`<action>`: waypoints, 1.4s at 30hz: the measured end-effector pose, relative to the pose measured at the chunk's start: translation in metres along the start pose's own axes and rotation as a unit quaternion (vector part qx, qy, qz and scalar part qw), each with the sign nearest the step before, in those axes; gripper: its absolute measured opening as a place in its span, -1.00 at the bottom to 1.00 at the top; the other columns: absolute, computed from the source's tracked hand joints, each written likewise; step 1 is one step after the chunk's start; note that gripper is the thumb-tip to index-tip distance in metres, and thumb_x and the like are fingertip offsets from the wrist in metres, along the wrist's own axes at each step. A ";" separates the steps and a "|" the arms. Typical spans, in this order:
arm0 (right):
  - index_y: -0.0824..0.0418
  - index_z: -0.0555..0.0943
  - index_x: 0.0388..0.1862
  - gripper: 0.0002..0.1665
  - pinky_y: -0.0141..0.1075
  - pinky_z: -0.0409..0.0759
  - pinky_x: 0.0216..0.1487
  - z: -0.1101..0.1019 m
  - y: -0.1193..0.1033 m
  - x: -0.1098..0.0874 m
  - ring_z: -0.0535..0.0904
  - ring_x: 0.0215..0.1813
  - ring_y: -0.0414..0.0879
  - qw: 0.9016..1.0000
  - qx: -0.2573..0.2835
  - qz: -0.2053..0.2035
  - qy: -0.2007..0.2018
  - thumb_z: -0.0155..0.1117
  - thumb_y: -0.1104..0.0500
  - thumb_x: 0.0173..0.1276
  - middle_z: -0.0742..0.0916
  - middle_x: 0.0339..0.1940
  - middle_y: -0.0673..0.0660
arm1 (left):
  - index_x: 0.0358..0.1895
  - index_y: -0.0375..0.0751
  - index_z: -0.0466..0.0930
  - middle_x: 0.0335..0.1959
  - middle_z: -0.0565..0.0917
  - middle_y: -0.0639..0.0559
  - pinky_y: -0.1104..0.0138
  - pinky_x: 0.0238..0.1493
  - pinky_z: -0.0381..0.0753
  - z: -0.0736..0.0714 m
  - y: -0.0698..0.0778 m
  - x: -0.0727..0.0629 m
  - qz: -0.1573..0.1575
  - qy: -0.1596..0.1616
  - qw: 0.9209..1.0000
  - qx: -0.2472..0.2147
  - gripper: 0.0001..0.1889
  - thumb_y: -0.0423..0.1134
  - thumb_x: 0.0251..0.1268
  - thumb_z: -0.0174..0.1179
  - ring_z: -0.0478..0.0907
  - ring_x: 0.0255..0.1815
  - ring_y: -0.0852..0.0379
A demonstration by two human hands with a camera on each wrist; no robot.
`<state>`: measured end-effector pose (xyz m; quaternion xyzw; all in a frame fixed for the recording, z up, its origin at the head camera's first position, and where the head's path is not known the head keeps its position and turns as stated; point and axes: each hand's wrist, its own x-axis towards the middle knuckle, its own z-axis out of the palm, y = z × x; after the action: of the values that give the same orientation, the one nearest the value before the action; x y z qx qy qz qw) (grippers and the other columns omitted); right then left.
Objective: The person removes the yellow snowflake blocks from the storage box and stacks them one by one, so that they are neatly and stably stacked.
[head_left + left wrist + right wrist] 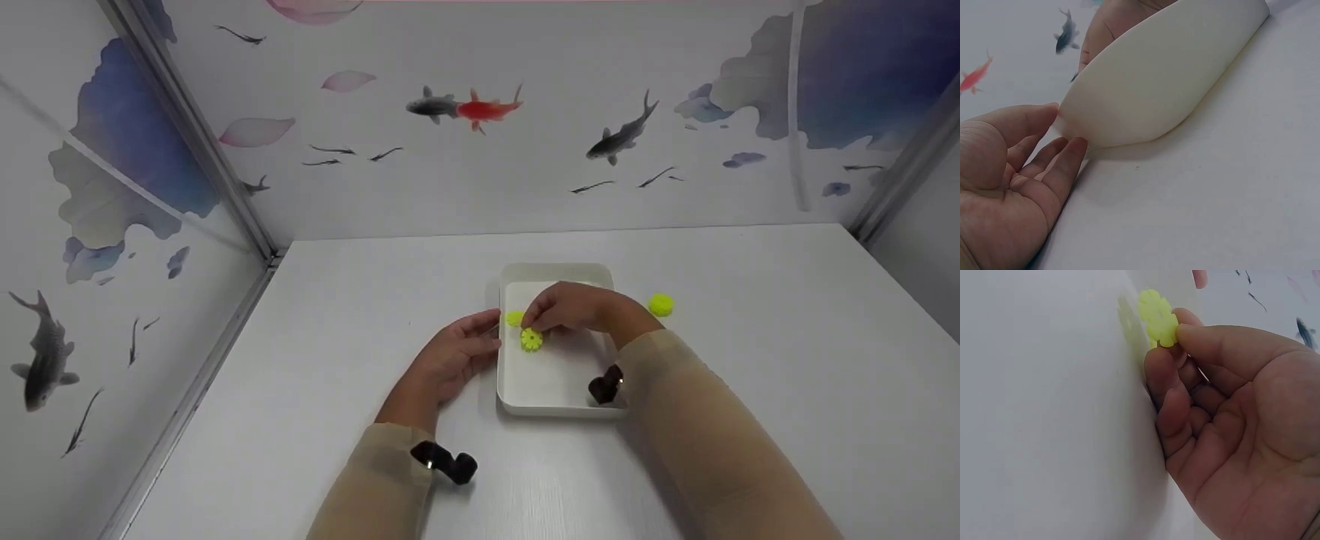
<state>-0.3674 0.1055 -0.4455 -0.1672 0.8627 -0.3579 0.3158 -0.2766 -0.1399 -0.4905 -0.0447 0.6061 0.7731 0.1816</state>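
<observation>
A shallow white tray (559, 386) stands on the table. Over its left half my right hand (574, 306) pinches a yellow flower-shaped disc (532, 340) between thumb and fingertips, as the disc (1158, 319) in the right wrist view also shows. Another yellow disc (514, 319) lies inside the tray near its left wall, just behind the pinched one. At the tray's left side is my left hand (454, 356), its fingers fairly straight and their tips touching the wall. In the left wrist view these fingertips (1077, 147) meet the tray's rounded corner (1089, 121).
One more yellow piece (661, 305) rests on the white table (360, 315), to the right of the tray and beyond the right wrist. Walls painted with fish (487, 110) enclose the table at the back and left. Both wrists wear small black cameras (446, 461).
</observation>
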 end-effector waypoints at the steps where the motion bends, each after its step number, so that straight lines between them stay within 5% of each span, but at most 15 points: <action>1: -0.06 0.83 -0.01 -0.83 -0.29 0.59 -0.02 -0.001 0.000 -0.001 0.59 -0.11 -0.10 1.000 0.006 -0.001 0.000 0.37 0.06 0.52 0.83 -0.08 -0.03 | 0.53 -0.11 0.51 0.57 0.53 -0.02 0.21 0.43 0.63 0.001 0.000 0.000 -0.001 0.000 1.000 -0.001 -0.36 -0.45 0.39 0.35 0.60 0.49 0.03; 10: 0.04 0.81 0.06 -0.77 -0.28 0.68 0.00 -0.012 -0.006 -0.013 0.68 -0.01 -0.02 0.997 0.078 -0.005 0.029 0.39 0.05 0.52 0.84 -0.07 0.03 | 0.52 -0.16 0.51 0.51 0.59 -0.07 0.26 0.35 0.67 0.002 -0.001 0.001 0.002 -0.002 1.000 -0.013 -0.37 -0.49 0.39 0.33 0.56 0.53 0.01; 19: 0.12 0.72 0.21 -0.69 -0.33 0.65 -0.02 -0.025 -0.008 -0.043 0.67 0.05 0.01 0.977 0.183 -0.031 0.106 0.28 0.09 0.60 0.77 0.04 0.07 | 0.49 -0.11 0.55 0.51 0.60 -0.03 0.22 0.41 0.65 0.002 0.000 -0.001 -0.002 0.002 1.000 -0.011 -0.37 -0.50 0.37 0.34 0.56 0.52 0.05; 29: 0.19 0.67 0.28 -0.61 -0.32 0.65 0.10 -0.037 0.018 -0.071 0.63 0.05 -0.04 0.939 0.272 -0.050 0.205 0.28 0.04 0.62 0.73 0.11 0.02 | 0.49 -0.11 0.54 0.50 0.60 -0.05 0.19 0.46 0.60 0.000 0.000 -0.003 0.004 0.003 1.000 -0.010 -0.37 -0.51 0.36 0.35 0.56 0.53 0.04; 42: 0.04 0.62 0.39 -0.55 -0.40 0.68 0.21 -0.058 0.074 -0.107 0.60 0.21 -0.01 0.913 0.280 0.012 0.295 0.20 -0.09 0.67 0.66 0.21 -0.08 | 0.50 -0.06 0.54 0.57 0.53 -0.02 0.22 0.44 0.63 0.001 -0.001 -0.001 0.002 0.006 1.000 -0.001 -0.35 -0.48 0.36 0.36 0.53 0.55 0.03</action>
<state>-0.3313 0.2410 -0.4221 0.0520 0.7832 -0.6138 0.0847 -0.2748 -0.1389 -0.4908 -0.0486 0.6065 0.7738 0.1764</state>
